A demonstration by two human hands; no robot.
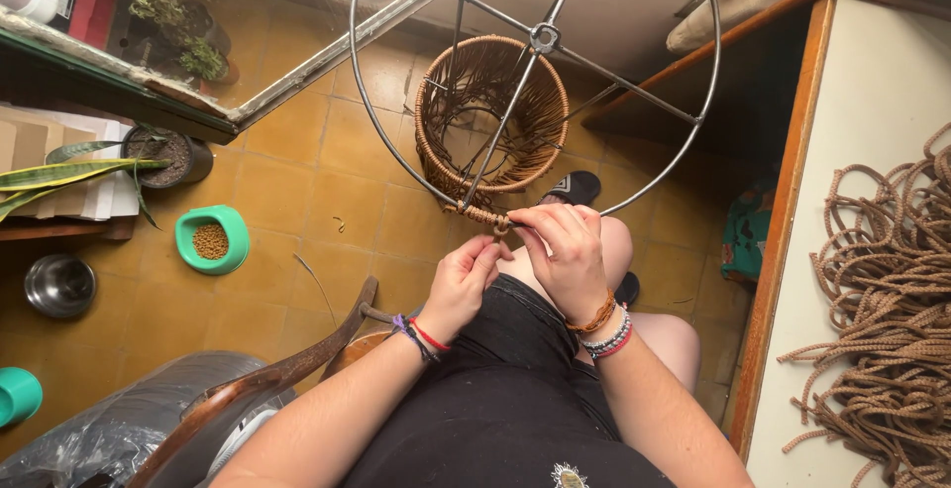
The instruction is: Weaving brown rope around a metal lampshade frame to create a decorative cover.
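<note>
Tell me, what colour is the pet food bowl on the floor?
The pet food bowl is green, seen best in the head view.

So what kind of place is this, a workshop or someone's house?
Most likely a home doubling as a craft corner: ochre floor tiles, a green pet-food bowl and potted plants, with brown cord heaped on a table.

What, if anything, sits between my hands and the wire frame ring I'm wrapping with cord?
Nothing visible does. The left hand and right hand both meet at the wrapped spot on the wire frame, pinching the brown cord directly against the ring.
</note>
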